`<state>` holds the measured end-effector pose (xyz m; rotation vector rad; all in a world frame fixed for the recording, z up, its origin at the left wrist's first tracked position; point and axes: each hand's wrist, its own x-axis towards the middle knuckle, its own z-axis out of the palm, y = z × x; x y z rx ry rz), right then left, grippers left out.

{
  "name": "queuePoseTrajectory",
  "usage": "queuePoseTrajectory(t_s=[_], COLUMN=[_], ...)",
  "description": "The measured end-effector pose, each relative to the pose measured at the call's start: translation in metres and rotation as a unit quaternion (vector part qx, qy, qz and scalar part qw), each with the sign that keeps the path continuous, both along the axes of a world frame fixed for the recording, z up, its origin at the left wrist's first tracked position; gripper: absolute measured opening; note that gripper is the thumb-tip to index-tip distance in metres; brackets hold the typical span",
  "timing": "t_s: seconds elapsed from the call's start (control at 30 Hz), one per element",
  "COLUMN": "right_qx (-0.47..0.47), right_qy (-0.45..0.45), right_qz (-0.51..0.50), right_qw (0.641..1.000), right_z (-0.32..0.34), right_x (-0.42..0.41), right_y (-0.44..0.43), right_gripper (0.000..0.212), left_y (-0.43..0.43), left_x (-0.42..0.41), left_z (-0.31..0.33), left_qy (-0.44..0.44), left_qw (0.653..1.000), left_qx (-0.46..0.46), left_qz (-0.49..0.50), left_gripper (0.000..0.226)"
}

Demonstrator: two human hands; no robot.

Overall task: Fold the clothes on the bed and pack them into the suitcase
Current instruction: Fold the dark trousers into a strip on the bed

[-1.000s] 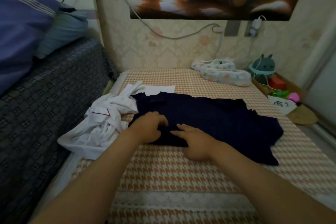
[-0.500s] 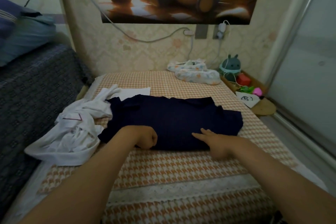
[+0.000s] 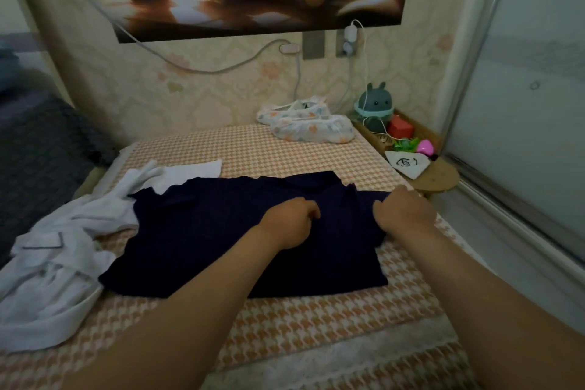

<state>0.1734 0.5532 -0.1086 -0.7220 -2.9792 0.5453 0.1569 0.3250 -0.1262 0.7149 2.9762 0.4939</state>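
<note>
Evidently little is done: the navy garment (image 3: 240, 237) lies spread across the middle of the bed (image 3: 316, 320), at most partly folded. The right hand (image 3: 405, 212) is curled over its right edge, gripping the cloth, and the left hand (image 3: 289, 222) is bunched knuckles-up on its middle, though the dark fabric hides whether it pinches anything. A rumpled white garment (image 3: 57, 263) at its left edge lies unfolded, and no suitcase is in view, so all the packing seems left to do.

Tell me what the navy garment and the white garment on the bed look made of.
Navy garment: soft matte cloth, likely a knit; it lies limp with no sheen. White garment: thin, smooth woven cloth, perhaps cotton; it crumples into sharp creases. Weave not visible.
</note>
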Motion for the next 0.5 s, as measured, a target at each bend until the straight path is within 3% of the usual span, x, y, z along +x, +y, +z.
queuePoseTrajectory(t_s=[0.07,0.17,0.23,0.37,0.5], right_qx=[-0.054,-0.108,-0.084,-0.007,0.028], right_qy=[-0.012,0.011,0.036,-0.010,-0.028], right_qz=[0.019,0.066,0.068,0.056,0.068], right_qw=[0.998,0.992,0.994,0.998,0.997], right_z=[-0.006,-0.013,-0.012,-0.011,-0.022], right_x=[-0.009,-0.017,-0.020,-0.021,-0.026], right_y=[0.003,0.009,0.017,0.033,0.040], right_gripper=[0.066,0.049,0.036,0.038,0.037], left_y=[0.020,0.044,0.054,0.067,0.075], left_x=[-0.020,-0.052,-0.072,-0.105,-0.131], left_z=[-0.005,-0.011,-0.011,-0.004,0.003], left_qy=[0.024,0.059,0.065,0.065,0.099], left_qw=[0.999,0.995,0.989,0.976,0.964], left_qx=[0.011,-0.018,-0.058,-0.111,0.072], left_qz=[0.025,0.074,0.120,0.176,0.238], left_gripper=[0.032,0.039,0.039,0.020,0.017])
